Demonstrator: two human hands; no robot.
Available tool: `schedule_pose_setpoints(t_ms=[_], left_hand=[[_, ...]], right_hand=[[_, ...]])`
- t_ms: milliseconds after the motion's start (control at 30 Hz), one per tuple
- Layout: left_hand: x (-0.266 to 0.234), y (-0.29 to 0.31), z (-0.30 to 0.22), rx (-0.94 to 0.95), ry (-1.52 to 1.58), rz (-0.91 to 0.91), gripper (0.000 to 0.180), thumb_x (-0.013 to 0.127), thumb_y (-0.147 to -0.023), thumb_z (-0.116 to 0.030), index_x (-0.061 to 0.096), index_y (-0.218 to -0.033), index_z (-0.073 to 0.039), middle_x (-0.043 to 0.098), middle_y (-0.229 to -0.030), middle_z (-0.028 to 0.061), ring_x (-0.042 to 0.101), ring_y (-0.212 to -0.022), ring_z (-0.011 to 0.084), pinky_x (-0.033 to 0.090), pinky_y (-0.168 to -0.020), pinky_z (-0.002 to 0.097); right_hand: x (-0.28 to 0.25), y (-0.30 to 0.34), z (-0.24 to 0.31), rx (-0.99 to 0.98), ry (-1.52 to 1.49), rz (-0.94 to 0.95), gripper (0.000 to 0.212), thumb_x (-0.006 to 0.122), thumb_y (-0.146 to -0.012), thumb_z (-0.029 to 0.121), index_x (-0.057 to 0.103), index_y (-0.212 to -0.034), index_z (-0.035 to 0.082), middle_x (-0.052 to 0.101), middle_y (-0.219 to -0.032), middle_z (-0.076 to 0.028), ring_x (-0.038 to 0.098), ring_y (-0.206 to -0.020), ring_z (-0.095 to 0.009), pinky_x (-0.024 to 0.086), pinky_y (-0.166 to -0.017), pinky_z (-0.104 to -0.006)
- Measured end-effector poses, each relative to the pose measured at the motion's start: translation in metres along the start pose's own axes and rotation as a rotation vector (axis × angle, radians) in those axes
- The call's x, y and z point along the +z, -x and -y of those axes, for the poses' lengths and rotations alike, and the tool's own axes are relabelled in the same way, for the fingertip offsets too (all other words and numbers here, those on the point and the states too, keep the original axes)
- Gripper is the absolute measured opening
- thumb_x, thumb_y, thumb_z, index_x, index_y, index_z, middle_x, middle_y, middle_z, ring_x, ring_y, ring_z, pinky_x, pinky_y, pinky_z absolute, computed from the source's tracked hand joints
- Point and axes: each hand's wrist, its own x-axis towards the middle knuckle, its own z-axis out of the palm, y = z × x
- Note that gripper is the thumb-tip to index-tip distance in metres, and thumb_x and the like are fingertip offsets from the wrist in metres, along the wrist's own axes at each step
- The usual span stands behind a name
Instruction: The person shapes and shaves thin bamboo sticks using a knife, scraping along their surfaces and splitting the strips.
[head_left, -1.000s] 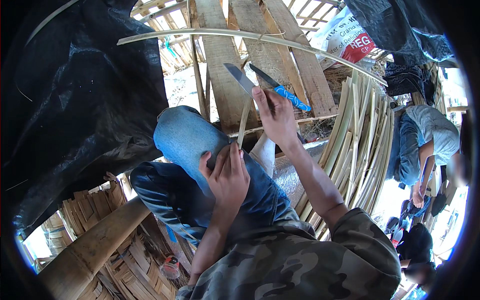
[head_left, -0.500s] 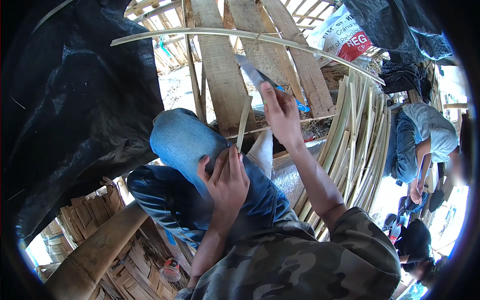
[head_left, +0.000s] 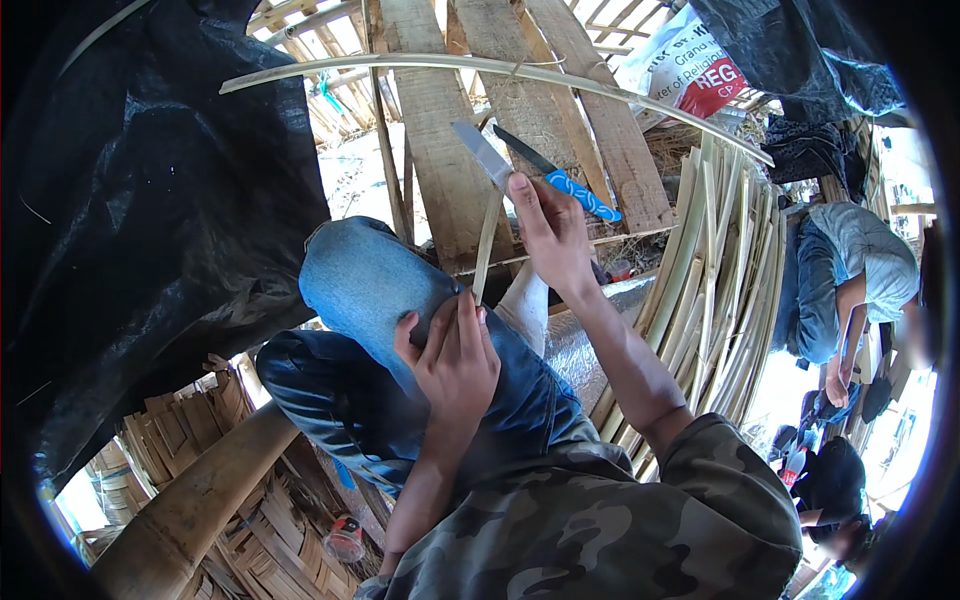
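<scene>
A short bamboo strip [head_left: 487, 245] stands up from my left hand [head_left: 455, 360], whose fingers are closed around its lower end above my jeans-covered knee. In my right hand [head_left: 555, 235] is a knife [head_left: 482, 155], its bare blade pointing up and to the left; most of the handle is hidden in my fist. The blade's lower part is close to the strip's upper end; whether they touch I cannot tell. Behind my right hand, a second knife with a dark blade and blue patterned handle [head_left: 582, 194] lies on the wooden planks [head_left: 425, 130].
One long bamboo strip [head_left: 440, 62] crosses the far planks. A bundle of split bamboo [head_left: 715, 290] lies to my right. Black plastic sheeting [head_left: 160, 200] hangs at left, above a thick bamboo pole [head_left: 190, 500]. Another person [head_left: 860, 250] sits bent over at far right.
My right hand and its knife have moved slightly left and nearer to me, toward the strip. The blue-handled knife behind is more exposed. My left hand stays in place.
</scene>
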Motion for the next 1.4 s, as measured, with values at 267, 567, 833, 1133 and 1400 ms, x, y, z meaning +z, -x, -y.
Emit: schedule_pose_setpoints(t_ms=[267, 567, 833, 1133, 1400], left_hand=[[0.002, 0.000, 0.001, 0.001, 0.007, 0.004, 0.018, 0.054, -0.090, -0.010, 0.059, -0.105, -0.002, 0.068, -0.078, -0.0007, 0.063, -0.087, 0.0132, 0.028, -0.098, 0.0447], [0.001, 0.000, 0.002, 0.009, 0.001, 0.023, 0.019, 0.054, -0.090, -0.010, 0.060, -0.106, -0.002, 0.068, -0.078, -0.0006, 0.064, -0.087, 0.0128, 0.028, -0.097, 0.0447], [0.003, 0.000, 0.001, 0.007, 0.002, -0.009, 0.019, 0.055, -0.090, -0.011, 0.061, -0.106, -0.003, 0.068, -0.079, -0.0001, 0.064, -0.085, 0.0130, 0.028, -0.098, 0.0444], [0.002, 0.000, 0.000, -0.031, 0.028, -0.021, 0.017, 0.058, -0.089, -0.013, 0.063, -0.102, -0.004, 0.068, -0.081, 0.0030, 0.064, -0.085, 0.0127, 0.028, -0.098, 0.0431], [0.000, -0.002, -0.003, -0.024, 0.040, -0.038, 0.021, 0.062, -0.087, -0.015, 0.065, -0.105, -0.006, 0.069, -0.084, 0.0020, 0.063, -0.085, 0.0114, 0.028, -0.099, 0.0416]], right_hand=[[0.001, -0.001, 0.003, -0.038, 0.049, -0.040, 0.055, 0.047, -0.095, 0.047, 0.060, -0.084, -0.006, 0.052, -0.060, -0.019, 0.047, -0.056, -0.025, 0.041, -0.060, -0.0376], [0.006, 0.004, 0.004, -0.124, 0.161, 0.000, 0.046, 0.049, -0.097, 0.036, 0.055, -0.072, -0.002, 0.039, -0.052, -0.009, 0.034, -0.048, -0.014, 0.030, -0.047, -0.0344], [0.005, -0.004, -0.002, -0.195, 0.142, -0.045, 0.040, 0.051, -0.096, 0.033, 0.062, -0.077, -0.002, 0.044, -0.051, -0.009, 0.042, -0.046, -0.012, 0.034, -0.046, -0.0345], [-0.012, -0.009, -0.003, 0.157, -0.113, 0.093, 0.053, 0.044, -0.096, 0.047, 0.056, -0.074, 0.001, 0.034, -0.050, -0.002, 0.035, -0.050, -0.012, 0.031, -0.048, -0.0319], [-0.014, -0.014, -0.010, -0.032, 0.068, 0.085, 0.056, 0.045, -0.096, 0.049, 0.055, -0.075, -0.003, 0.040, -0.053, -0.007, 0.038, -0.054, -0.014, 0.033, -0.051, -0.0333]])
